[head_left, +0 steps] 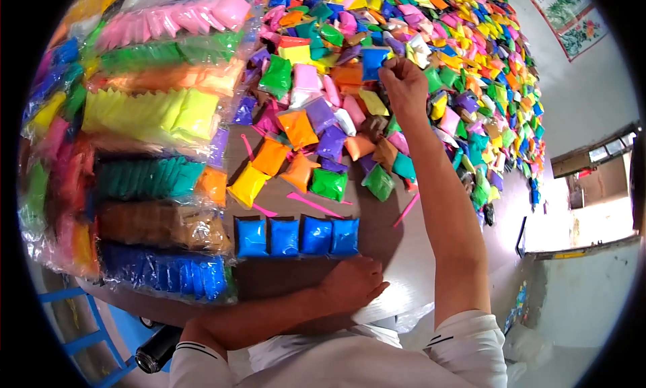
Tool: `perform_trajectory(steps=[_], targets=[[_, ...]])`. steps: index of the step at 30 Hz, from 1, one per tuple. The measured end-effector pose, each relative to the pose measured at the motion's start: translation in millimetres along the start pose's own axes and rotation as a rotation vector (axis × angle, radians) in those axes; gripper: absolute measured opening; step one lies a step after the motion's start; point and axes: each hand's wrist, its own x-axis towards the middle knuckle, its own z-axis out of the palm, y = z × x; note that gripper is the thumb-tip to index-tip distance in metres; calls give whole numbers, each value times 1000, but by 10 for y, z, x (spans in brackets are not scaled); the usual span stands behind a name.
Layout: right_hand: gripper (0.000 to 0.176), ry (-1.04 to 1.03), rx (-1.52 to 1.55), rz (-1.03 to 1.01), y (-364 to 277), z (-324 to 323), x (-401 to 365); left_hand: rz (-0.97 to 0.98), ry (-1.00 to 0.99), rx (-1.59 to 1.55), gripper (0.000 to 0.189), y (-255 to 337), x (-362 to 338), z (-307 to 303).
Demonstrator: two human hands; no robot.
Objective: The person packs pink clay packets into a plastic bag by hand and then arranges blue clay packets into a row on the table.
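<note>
My right hand (406, 82) reaches out over the heap of small colored packets, its fingers pinched on the edge of a blue packet (374, 65). Close to my body, my left hand (352, 281) rests on the table, loosely fisted, with nothing showing in it. Just beyond it, several blue packets (316, 236) lie side by side in a row. Loose orange (270, 156), yellow (249, 185) and green packets (329, 184) sit between this row and the heap.
Clear bags of same-colored packets are stacked at left, including a blue bag (168, 273) and a yellow bag (151, 115). The large heap (464, 58) covers the table's far side. Pink plastic sticks (313, 204) lie on the tabletop (269, 275). A black bottle (156, 347) is below the edge.
</note>
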Motion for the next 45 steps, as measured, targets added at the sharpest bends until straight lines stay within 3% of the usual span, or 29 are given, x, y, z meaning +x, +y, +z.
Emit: perform_trajectory(steps=[2,5,11,12,13,15,18,21,25,28,29,32,34,39,42,44,45], targets=[[26,-23,142,72,-236,-150,-340,-55,-27,-26,29,31,-6,-15],[25,-36,208,201,-318,-479,-846,46,148,-59,30,-44,-27,43],[5,-213,93,452,-477,-1271,-2093,33,155,-110,33,0,27,-24],[11,-305,150,447,-436,-1427,-2294,26,133,-110,34,3,31,-36],[31,-221,111,569,-546,-1453,-2508,18,111,-107,35,1,35,-54],[32,-383,84,670,-654,-1595,-2770,17,100,-133,38,-29,50,-45],[26,-583,89,466,-679,-1473,-2969,-50,34,-213,38,26,60,-117],[22,-614,162,482,-744,-1264,-2974,-10,42,-149,40,33,67,-143],[19,-476,395,369,-665,-1074,-2973,-45,82,-271,38,-9,75,-81],[29,-95,763,631,-738,-897,-3100,-46,57,-245,36,-52,62,-75],[37,-66,667,605,-608,-918,-3227,-67,17,-215,36,-64,63,-89],[29,95,672,774,-779,-948,-3465,-134,-6,-255,38,-27,79,-134],[29,-81,661,846,-903,-1017,-3525,-161,25,-309,38,-1,85,-135],[24,-8,570,796,-814,-971,-3523,-139,78,-361,35,3,92,-120],[22,24,700,714,-740,-954,-3472,-124,39,-371,34,-10,90,-124],[20,-64,623,630,-724,-1026,-3438,-165,36,-415,35,60,120,-153],[19,-121,570,614,-701,-1088,-3439,-49,22,-298,36,8,123,-148]])
